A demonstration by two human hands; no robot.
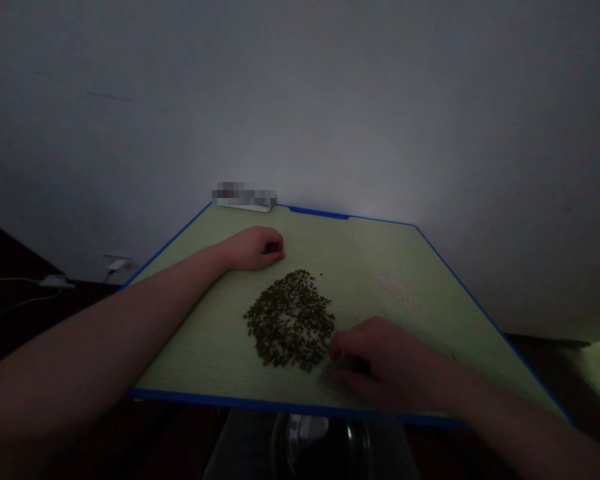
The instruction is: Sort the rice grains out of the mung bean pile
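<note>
A loose pile of small dark green and brown grains, like beans or seeds (290, 320), lies spread near the front middle of the table (200, 363). Beyond its upper left edge rests my left hand (257, 249), fingers curled in and nothing visible in them. My right hand (367, 360) is low over the table at the pile's right edge. Its index finger and thumb are bent but apart, with no object visible between them; the other fingers are partly hidden. Beneath its thumb is a faint greyish patch that I cannot make out.
A small pale patch of whitish bits (397, 291) lies farther right. At the back left corner stands a white box-like object (245, 200), partly blurred out. Below the blue front edge sits a shiny round metal vessel (325, 447). Behind the table rises a wall (330, 107).
</note>
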